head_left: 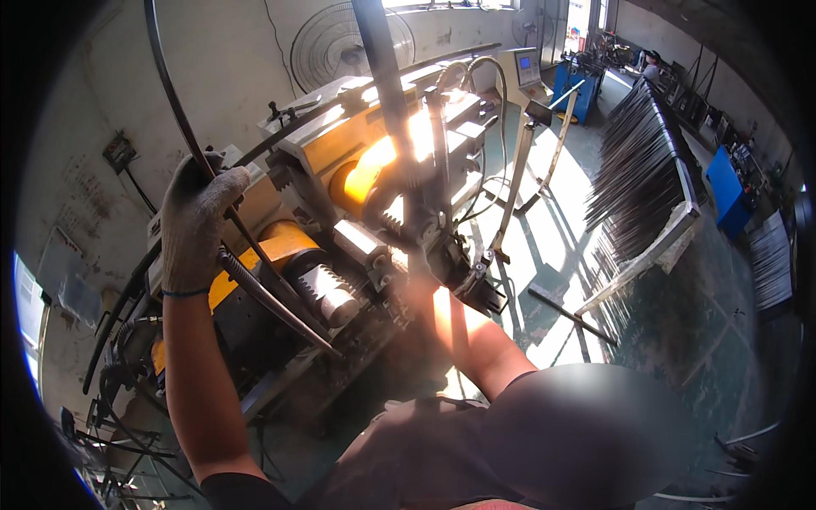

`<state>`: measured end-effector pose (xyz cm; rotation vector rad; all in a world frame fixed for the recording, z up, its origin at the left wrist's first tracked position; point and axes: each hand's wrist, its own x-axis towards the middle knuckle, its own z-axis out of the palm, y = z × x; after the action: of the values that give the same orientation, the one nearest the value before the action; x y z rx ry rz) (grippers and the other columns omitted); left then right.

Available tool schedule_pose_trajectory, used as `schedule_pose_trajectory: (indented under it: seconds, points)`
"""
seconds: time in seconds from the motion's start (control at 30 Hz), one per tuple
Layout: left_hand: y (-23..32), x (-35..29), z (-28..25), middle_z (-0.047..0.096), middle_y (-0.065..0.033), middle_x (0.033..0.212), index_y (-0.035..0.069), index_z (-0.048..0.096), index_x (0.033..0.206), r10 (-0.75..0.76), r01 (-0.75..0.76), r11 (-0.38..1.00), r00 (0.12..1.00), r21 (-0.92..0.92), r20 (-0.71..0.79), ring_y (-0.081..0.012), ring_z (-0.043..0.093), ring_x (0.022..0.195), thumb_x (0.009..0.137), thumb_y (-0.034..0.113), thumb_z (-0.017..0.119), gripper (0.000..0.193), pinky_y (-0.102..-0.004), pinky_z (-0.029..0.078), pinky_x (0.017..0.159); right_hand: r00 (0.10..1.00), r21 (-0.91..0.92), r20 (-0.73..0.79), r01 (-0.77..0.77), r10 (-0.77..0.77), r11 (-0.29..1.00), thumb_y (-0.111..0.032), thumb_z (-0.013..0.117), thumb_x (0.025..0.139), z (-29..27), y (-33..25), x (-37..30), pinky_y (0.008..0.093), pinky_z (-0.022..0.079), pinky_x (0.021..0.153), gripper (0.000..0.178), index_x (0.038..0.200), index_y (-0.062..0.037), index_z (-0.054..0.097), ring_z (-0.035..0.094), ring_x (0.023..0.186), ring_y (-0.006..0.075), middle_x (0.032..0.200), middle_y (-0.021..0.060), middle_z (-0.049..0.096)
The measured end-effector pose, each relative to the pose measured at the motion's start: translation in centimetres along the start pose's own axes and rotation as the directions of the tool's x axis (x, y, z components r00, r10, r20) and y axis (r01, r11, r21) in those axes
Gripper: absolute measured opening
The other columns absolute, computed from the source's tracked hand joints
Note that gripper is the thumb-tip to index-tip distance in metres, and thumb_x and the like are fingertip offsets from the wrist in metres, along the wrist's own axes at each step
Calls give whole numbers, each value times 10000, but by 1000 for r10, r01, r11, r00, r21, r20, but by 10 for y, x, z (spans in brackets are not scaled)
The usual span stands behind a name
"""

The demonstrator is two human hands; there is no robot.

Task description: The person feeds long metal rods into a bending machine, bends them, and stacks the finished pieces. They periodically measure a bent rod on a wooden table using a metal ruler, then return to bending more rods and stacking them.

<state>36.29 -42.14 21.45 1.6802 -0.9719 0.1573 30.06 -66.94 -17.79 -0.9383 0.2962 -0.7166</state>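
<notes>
My left hand [200,217], in a grey knit glove with a dark blue cuff, is raised at the left. Its fingers are closed around a long thin black rod [174,93], which runs from the top edge down past the hand toward the machine. My right hand [416,276] reaches to the middle of the machine, by a ridged metal part [393,255]. Glare and blur hide its fingers, so what it touches is unclear. The machine has two yellow cylindrical housings, a near one [285,242] and a far one [361,183], beside toothed metal rollers [327,293].
A dark upright bar [387,76] crosses the view above my right hand. Behind the machine stand a large fan [353,51] and a control box with a screen [523,72]. To the right, a rack [680,183] carries many thin dark rods [629,161]. A bar [571,314] lies low nearby.
</notes>
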Motion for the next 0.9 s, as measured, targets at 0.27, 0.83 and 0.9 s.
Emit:
schedule_pose_trajectory:
  seconds: [0.27, 0.83, 0.9]
  points:
    - [12, 19, -9, 692, -83, 942, -28, 686, 1167, 8, -5, 997, 999, 82, -37, -176, 671, 890, 892, 323, 774, 455, -318, 524, 831, 999, -19, 36, -2, 3, 1000, -77, 704, 923, -8, 6, 2, 337, 576, 770, 270, 1182, -1, 698, 708, 894, 195, 1039, 102, 724]
    - [15, 16, -22, 718, -95, 1019, -38, 636, 1278, -93, 96, 995, 991, 19, -98, -178, 698, 884, 946, 201, 748, 423, -305, 562, 821, 982, -237, 75, 188, -175, 953, -102, 711, 914, -33, 33, 19, 352, 590, 794, 317, 1201, 31, 691, 723, 932, 212, 1071, 129, 728]
    - [4, 11, -26, 729, -90, 1003, -31, 638, 1272, -90, 94, 992, 995, 83, -46, -179, 706, 877, 949, 186, 735, 401, -310, 564, 826, 936, -358, 139, 351, -323, 865, -117, 735, 898, -34, 38, 11, 356, 595, 800, 359, 1212, 52, 688, 728, 937, 215, 1091, 135, 730]
